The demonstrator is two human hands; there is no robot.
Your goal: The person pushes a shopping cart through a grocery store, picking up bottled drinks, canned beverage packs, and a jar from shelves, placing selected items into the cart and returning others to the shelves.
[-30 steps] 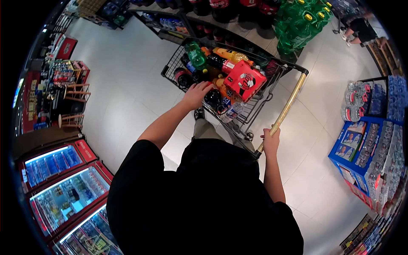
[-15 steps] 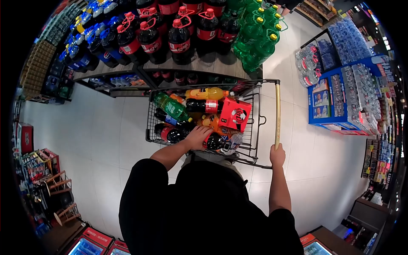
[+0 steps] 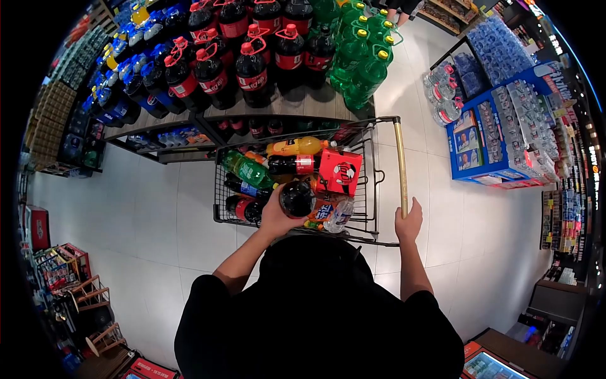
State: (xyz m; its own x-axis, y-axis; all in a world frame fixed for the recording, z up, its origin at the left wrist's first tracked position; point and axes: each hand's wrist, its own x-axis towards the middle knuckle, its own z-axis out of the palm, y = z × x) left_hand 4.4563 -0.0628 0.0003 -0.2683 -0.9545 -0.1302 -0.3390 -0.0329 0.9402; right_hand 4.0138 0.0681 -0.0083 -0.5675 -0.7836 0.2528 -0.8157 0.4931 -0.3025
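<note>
A person's left hand wraps a dark bottle, fingers and thumb pressed around its side, above the cart; the right hand rests at the handle's near end, thumb raised, its grip impossible to tell. A green bottle, an orange bottle and a red box already lie inside; the dark bottle is not set down. Beyond, cola bottles crowd a shelf
</note>
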